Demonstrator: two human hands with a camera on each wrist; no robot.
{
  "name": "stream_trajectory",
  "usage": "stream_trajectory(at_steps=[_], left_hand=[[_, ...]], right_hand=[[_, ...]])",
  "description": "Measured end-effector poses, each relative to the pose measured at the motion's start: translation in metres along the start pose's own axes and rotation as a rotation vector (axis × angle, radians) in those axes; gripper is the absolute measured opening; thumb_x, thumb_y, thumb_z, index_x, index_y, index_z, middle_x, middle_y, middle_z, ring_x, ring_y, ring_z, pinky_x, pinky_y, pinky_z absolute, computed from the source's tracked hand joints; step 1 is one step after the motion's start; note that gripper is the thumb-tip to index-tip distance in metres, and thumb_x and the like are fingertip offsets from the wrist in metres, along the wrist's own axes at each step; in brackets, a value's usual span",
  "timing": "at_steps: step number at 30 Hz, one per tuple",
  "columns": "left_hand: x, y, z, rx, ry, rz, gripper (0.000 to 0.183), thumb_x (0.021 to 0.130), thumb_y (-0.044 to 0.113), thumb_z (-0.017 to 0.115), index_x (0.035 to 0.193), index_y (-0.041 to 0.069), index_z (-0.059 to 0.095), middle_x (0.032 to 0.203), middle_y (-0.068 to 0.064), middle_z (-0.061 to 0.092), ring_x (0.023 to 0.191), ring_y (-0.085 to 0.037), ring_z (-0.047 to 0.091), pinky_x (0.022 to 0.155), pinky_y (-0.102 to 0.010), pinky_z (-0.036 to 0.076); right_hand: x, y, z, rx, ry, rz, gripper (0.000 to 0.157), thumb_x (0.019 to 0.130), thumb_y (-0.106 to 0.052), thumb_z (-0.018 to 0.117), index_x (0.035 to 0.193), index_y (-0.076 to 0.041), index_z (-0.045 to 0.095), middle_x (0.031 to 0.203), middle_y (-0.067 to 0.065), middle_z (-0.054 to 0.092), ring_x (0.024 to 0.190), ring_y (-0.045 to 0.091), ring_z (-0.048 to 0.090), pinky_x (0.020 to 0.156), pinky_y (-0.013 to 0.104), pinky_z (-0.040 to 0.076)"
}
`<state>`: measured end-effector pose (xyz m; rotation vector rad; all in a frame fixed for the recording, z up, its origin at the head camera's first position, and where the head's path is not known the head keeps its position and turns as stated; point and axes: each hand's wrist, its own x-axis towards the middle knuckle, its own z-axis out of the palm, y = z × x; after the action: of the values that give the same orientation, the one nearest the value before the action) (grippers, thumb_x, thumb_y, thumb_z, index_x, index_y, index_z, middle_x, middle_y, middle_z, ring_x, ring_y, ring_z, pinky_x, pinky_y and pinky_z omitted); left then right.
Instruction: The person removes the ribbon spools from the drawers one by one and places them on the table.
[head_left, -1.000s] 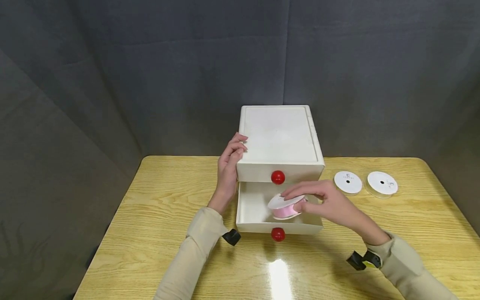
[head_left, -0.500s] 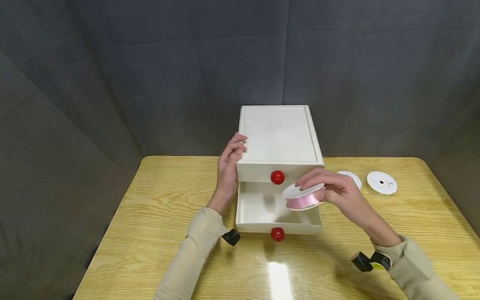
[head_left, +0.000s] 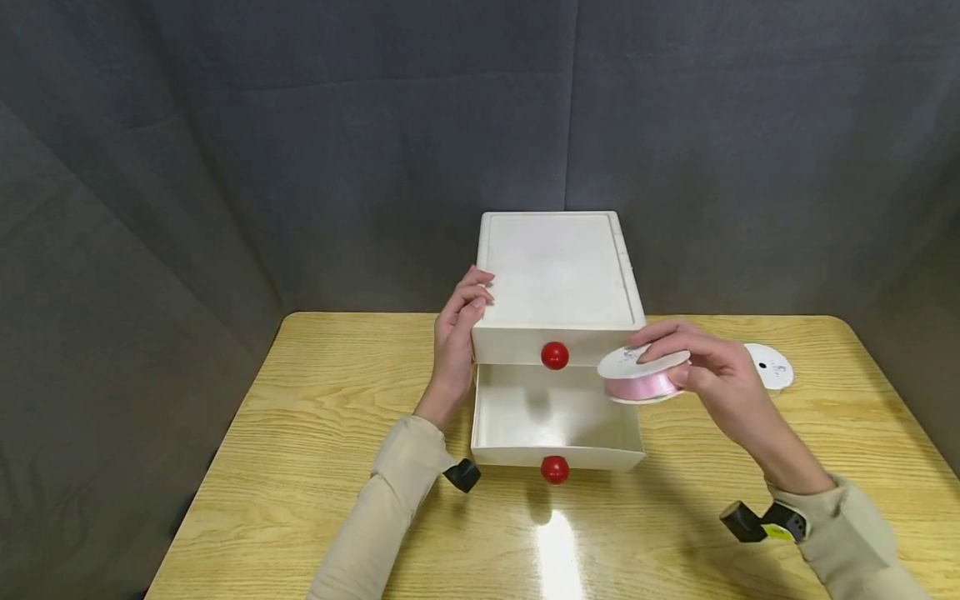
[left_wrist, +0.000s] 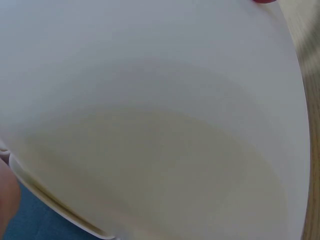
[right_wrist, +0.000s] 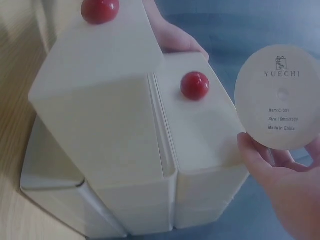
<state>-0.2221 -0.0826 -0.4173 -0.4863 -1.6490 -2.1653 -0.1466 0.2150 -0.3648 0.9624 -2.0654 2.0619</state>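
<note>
My right hand (head_left: 720, 371) pinches a spool of pink ribbon (head_left: 640, 386) by its edge, thumb below and fingers over the white disc. It is raised over the right front corner of a small white drawer cabinet (head_left: 558, 275). Printing on the spool's flat face (right_wrist: 282, 97) shows in the right wrist view. Below the top drawer, another drawer (head_left: 558, 457) with a red knob (head_left: 555, 470) stands pulled out. My left hand (head_left: 456, 333) rests against the cabinet's left side, fingertips over its top edge. Pale plastic (left_wrist: 165, 125) fills most of the left wrist view.
On the wooden table (head_left: 337, 400), a white ribbon spool (head_left: 772, 367) lies right of the cabinet, partly covered by my right hand. The top drawer's red knob (head_left: 555, 356) juts forward. A dark grey curtain (head_left: 375, 167) hangs behind the table.
My right hand has lifted the pink ribbon spool from over the pulled-out drawer and carried it to the right. It now hides one of the table's two spools. The left hand stays put.
</note>
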Motion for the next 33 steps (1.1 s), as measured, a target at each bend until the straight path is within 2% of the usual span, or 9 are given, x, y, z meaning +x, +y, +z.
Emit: stream_trajectory(at_steps=[3, 7, 12, 15, 24, 33], left_hand=[[0.000, 0.000, 0.000, 0.005, 0.000, -0.001, 0.020, 0.098, 0.010, 0.048, 0.090, 0.021, 0.063, 0.125, 0.007, 0.062, 0.150, -0.022, 0.035, 0.127, -0.036, 0.020], [0.000, 0.000, 0.000, 0.010, 0.002, 0.002, 0.021, 0.098, 0.010, 0.048, 0.090, 0.022, 0.064, 0.124, 0.007, 0.062, 0.150, -0.022, 0.036, 0.127, -0.036, 0.020], [0.000, -0.001, -0.001, 0.014, 0.000, 0.006, 0.022, 0.098, 0.010, 0.048, 0.090, 0.023, 0.063, 0.124, 0.008, 0.062, 0.149, -0.021, 0.037, 0.127, -0.036, 0.020], [0.000, -0.001, -0.001, 0.013, -0.001, 0.009, 0.022, 0.098, 0.010, 0.048, 0.090, 0.023, 0.063, 0.124, 0.007, 0.062, 0.149, -0.021, 0.037, 0.127, -0.036, 0.020], [0.001, -0.001, 0.000, 0.008, -0.003, 0.014, 0.021, 0.098, 0.011, 0.049, 0.090, 0.023, 0.064, 0.125, 0.005, 0.062, 0.148, -0.022, 0.038, 0.127, -0.038, 0.021], [0.001, 0.001, 0.001, 0.007, -0.001, 0.010, 0.020, 0.098, 0.011, 0.049, 0.090, 0.022, 0.064, 0.125, 0.006, 0.062, 0.148, -0.022, 0.038, 0.127, -0.037, 0.021]], right_hand=[[-0.002, -0.002, -0.004, -0.007, 0.041, 0.013, 0.031, 0.087, 0.016, 0.048, 0.104, 0.006, 0.072, 0.124, 0.012, 0.068, 0.116, 0.023, 0.060, 0.079, 0.023, 0.057], [-0.006, -0.004, -0.012, -0.003, 0.066, 0.027, 0.029, 0.090, 0.019, 0.050, 0.110, 0.010, 0.070, 0.129, 0.013, 0.068, 0.116, 0.023, 0.062, 0.080, 0.023, 0.059], [-0.008, 0.001, -0.021, 0.101, 0.071, -0.038, 0.032, 0.093, 0.022, 0.044, 0.115, 0.016, 0.067, 0.131, 0.022, 0.066, 0.116, 0.026, 0.064, 0.081, 0.024, 0.057], [-0.011, 0.003, -0.028, 0.133, 0.082, -0.045, 0.033, 0.094, 0.024, 0.042, 0.117, 0.018, 0.065, 0.131, 0.022, 0.066, 0.118, 0.027, 0.063, 0.084, 0.024, 0.057], [-0.020, 0.004, -0.046, 0.004, 0.219, 0.020, 0.025, 0.093, 0.021, 0.054, 0.116, 0.021, 0.064, 0.127, 0.016, 0.068, 0.117, 0.024, 0.063, 0.087, 0.021, 0.056], [-0.030, 0.010, -0.060, -0.108, 0.304, 0.074, 0.026, 0.091, 0.017, 0.064, 0.117, 0.020, 0.066, 0.122, 0.006, 0.073, 0.112, 0.015, 0.067, 0.087, 0.014, 0.055]])
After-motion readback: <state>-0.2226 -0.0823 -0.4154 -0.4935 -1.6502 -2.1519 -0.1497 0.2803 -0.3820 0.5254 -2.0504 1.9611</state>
